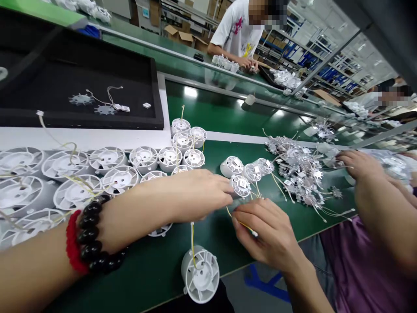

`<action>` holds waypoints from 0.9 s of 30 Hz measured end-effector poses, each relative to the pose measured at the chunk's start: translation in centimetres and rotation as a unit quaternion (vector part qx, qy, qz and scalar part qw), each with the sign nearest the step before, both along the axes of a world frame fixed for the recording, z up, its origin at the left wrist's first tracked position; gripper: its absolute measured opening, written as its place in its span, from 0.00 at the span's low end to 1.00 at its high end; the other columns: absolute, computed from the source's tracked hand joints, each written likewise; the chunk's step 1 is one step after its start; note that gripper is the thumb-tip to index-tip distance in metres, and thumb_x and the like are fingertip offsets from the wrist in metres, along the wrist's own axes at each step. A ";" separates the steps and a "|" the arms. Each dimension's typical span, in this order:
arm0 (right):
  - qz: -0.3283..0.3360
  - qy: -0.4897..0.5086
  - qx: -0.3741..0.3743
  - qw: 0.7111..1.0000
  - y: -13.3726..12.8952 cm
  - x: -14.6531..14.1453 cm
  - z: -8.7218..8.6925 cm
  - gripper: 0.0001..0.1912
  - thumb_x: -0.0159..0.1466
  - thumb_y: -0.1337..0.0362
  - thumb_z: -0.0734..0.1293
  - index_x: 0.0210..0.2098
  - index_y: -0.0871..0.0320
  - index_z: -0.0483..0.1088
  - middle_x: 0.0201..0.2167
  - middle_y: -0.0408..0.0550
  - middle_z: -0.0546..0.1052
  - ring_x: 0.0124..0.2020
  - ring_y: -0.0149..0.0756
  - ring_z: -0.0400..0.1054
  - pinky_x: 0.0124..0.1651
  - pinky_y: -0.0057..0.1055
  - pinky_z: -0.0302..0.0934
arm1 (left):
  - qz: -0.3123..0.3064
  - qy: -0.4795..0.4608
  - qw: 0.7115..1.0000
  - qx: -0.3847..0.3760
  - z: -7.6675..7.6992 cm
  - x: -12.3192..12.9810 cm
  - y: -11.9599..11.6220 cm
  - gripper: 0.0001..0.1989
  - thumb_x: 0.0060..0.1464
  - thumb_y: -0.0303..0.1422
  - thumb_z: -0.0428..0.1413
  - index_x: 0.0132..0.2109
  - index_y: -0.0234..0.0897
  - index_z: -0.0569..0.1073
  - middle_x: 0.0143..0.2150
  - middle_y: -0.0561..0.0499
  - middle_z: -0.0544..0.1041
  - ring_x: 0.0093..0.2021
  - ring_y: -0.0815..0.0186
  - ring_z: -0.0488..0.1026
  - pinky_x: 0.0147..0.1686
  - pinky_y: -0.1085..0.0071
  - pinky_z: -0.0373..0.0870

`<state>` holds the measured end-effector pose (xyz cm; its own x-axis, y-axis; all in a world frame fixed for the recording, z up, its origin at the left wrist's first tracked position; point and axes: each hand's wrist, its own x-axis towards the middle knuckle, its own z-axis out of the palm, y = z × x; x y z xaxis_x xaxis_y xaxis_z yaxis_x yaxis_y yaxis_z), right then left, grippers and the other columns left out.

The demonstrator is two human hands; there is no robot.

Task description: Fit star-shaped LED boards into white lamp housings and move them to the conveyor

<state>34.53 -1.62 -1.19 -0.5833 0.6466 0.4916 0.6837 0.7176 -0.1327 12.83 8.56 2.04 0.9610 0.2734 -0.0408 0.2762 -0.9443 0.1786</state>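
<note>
My left hand (202, 191), wearing black beads and a red band, reaches across with its fingers together. Its fingertips meet the left edge of a white fan housing (241, 187); the thumb is hidden. My right hand (267, 232) pinches a thin yellow-and-white wire (245, 224), whose white plug sticks out past the fingers. Behind these, several more labelled white housings (235, 165) stand close together. One separate housing (201, 276) stands near the front edge, its wire pointing up. Rows of spoked white housings (110, 158) fill the left side, partly behind my left forearm.
A heap of silver star-shaped pieces with wires (296, 169) lies to the right. Beside it is a neighbour's hand (358, 165). A black tray (130, 121) holds a few loose parts at the back left. Across the bench (202, 95), another person (241, 34) handles white parts.
</note>
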 end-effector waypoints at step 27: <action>-0.525 -0.133 -0.048 0.840 0.1 17.2 -1.2 0.17 0.71 0.58 0.63 0.34 0.56 0.83 0.35 0.59 0.87 0.39 0.54 0.80 0.47 0.45 0.64 | -0.033 -0.113 0.986 0.122 -3.1 0.2 -1.0 0.11 0.57 0.38 0.75 0.34 0.41 0.82 0.32 0.53 0.80 0.24 0.62 0.69 0.28 0.62 0.54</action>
<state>51.78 -1.54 -2.38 0.2512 0.9022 0.3506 0.9475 -0.3033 0.1016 13.06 7.59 -1.04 0.9541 0.1862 0.2347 0.1929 -0.9812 -0.0057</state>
